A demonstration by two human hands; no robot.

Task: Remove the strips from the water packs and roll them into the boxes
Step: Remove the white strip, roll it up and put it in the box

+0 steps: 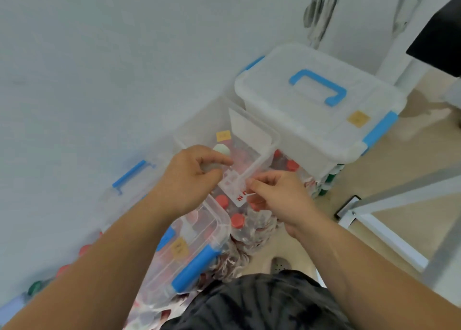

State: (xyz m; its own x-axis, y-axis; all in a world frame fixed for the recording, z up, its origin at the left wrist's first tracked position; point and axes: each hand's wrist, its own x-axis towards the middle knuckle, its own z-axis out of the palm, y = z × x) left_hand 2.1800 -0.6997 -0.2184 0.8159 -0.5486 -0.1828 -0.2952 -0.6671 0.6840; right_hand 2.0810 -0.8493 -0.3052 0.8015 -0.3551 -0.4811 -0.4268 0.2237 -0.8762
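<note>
Holding a thin strip (236, 191) between them, the left hand (194, 177) and the right hand (277, 200) both pinch it with curled fingers. It hangs just above the red-capped bottles (237, 221), beside a clear box (199, 232). It looks light, soft and bendy, maybe slippery. Pinching near its ends should help roll it.

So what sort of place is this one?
Likely an indoor storage or work corner: clear plastic boxes with blue latches along a plain white wall, red-capped bottles packed around them, and a beige floor.
</note>
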